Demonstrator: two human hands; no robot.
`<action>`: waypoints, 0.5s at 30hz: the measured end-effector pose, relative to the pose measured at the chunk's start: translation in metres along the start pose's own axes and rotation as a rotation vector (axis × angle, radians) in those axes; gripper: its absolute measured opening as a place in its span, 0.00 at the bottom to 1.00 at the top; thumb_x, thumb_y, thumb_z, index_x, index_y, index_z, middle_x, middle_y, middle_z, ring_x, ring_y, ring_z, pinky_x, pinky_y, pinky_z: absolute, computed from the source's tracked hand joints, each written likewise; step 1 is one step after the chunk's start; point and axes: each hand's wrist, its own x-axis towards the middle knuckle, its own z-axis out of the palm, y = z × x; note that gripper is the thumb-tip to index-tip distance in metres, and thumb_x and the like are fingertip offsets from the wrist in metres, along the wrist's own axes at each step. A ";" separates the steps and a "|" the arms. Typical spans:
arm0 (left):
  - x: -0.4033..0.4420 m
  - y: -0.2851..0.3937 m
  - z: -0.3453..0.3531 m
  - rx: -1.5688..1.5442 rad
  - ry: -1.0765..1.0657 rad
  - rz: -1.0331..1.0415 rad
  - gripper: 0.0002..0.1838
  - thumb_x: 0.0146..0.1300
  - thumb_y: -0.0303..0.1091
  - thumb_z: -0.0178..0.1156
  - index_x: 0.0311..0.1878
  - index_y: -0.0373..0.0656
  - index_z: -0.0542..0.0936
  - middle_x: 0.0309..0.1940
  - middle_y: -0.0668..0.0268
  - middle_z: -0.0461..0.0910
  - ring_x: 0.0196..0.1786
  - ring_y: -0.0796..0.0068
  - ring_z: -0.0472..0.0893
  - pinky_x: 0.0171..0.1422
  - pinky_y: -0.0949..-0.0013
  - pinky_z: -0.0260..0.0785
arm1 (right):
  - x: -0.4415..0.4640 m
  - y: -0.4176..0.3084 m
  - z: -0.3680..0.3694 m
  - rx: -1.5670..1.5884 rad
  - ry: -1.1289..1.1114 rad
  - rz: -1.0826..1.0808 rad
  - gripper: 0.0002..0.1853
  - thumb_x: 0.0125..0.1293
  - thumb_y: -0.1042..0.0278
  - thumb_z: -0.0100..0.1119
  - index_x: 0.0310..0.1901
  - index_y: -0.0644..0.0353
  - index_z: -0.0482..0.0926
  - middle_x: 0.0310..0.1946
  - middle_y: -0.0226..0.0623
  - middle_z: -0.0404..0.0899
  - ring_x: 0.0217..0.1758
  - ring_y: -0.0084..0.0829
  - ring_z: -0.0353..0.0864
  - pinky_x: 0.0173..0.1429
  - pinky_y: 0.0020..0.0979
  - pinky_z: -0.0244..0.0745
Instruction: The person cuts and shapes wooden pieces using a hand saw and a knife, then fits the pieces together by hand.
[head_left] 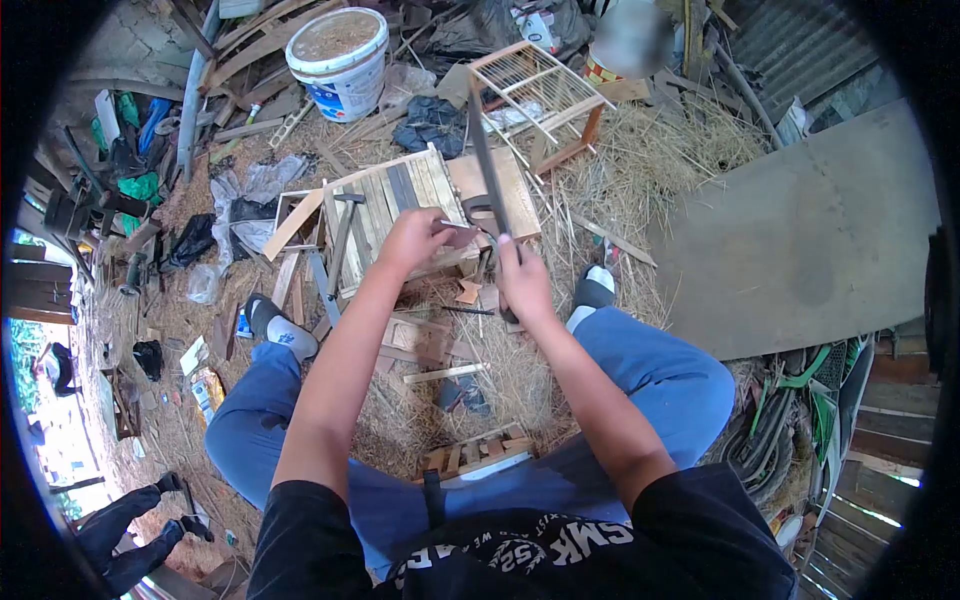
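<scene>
My right hand (523,280) is closed round the grip of a machete (487,165), its long dark blade pointing up and away from me. My left hand (410,240) pinches a small thin brown piece of wood (460,237) close to the blade; whether the two touch I cannot tell. Beneath both hands is a low slatted wooden bench (400,190). A hammer (343,225) lies on its left part. Behind the machete, a handsaw handle (478,206) shows in part near a flat plywood board (515,190).
Wood offcuts (420,340) and straw cover the ground between my feet. A slatted wooden cage (540,95) and a white bucket (338,62) stand beyond the bench. At right lies a large grey sheet (800,230). Another person's legs (130,530) show at lower left.
</scene>
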 end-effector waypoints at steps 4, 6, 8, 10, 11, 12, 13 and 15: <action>0.003 0.005 -0.003 0.007 -0.026 -0.084 0.13 0.62 0.34 0.76 0.39 0.33 0.87 0.31 0.46 0.87 0.35 0.45 0.88 0.42 0.55 0.79 | -0.008 -0.009 0.004 0.076 0.122 -0.316 0.29 0.85 0.43 0.51 0.32 0.60 0.77 0.15 0.33 0.72 0.16 0.28 0.74 0.23 0.33 0.67; 0.003 -0.007 0.002 -0.066 -0.002 -0.007 0.14 0.63 0.36 0.77 0.42 0.34 0.88 0.31 0.47 0.87 0.34 0.49 0.88 0.42 0.56 0.79 | -0.007 0.045 0.008 -0.347 0.232 -0.337 0.32 0.82 0.41 0.53 0.37 0.69 0.84 0.21 0.50 0.81 0.23 0.44 0.83 0.33 0.44 0.76; 0.002 -0.004 0.003 -0.055 -0.012 -0.011 0.15 0.63 0.36 0.77 0.43 0.34 0.88 0.31 0.47 0.87 0.34 0.49 0.89 0.43 0.56 0.80 | 0.001 0.086 0.003 -0.533 0.101 -0.167 0.34 0.80 0.39 0.55 0.42 0.73 0.86 0.27 0.63 0.83 0.30 0.55 0.86 0.42 0.52 0.79; 0.000 -0.003 0.002 -0.041 -0.033 -0.013 0.15 0.63 0.37 0.77 0.44 0.34 0.88 0.32 0.46 0.87 0.35 0.50 0.89 0.44 0.56 0.80 | -0.002 0.084 0.000 -0.471 0.049 0.004 0.33 0.78 0.39 0.55 0.42 0.71 0.86 0.35 0.67 0.85 0.41 0.67 0.87 0.50 0.53 0.80; -0.002 -0.003 0.002 -0.015 0.000 -0.006 0.15 0.62 0.36 0.77 0.42 0.33 0.87 0.33 0.46 0.87 0.37 0.47 0.89 0.45 0.55 0.80 | 0.001 0.087 0.000 -0.364 -0.003 0.075 0.35 0.79 0.37 0.53 0.38 0.69 0.85 0.27 0.59 0.85 0.29 0.59 0.86 0.38 0.52 0.81; -0.003 -0.001 0.001 0.012 0.036 0.005 0.15 0.62 0.36 0.76 0.41 0.32 0.87 0.34 0.45 0.87 0.39 0.45 0.88 0.46 0.54 0.80 | 0.001 0.090 -0.003 -0.361 -0.001 0.077 0.35 0.79 0.37 0.53 0.38 0.69 0.85 0.27 0.59 0.85 0.29 0.59 0.86 0.38 0.52 0.81; -0.003 -0.002 0.000 0.013 0.037 0.007 0.15 0.62 0.36 0.76 0.41 0.32 0.87 0.34 0.45 0.87 0.39 0.45 0.88 0.46 0.54 0.80 | 0.003 0.092 -0.007 -0.149 -0.089 0.230 0.34 0.80 0.36 0.52 0.36 0.66 0.82 0.23 0.50 0.81 0.23 0.51 0.82 0.31 0.48 0.78; -0.005 -0.013 0.003 -0.035 0.003 -0.081 0.16 0.63 0.37 0.77 0.46 0.34 0.88 0.36 0.47 0.88 0.39 0.51 0.89 0.46 0.56 0.80 | -0.003 0.067 -0.007 0.195 -0.198 0.450 0.29 0.80 0.34 0.52 0.30 0.53 0.71 0.14 0.27 0.63 0.11 0.27 0.62 0.18 0.37 0.62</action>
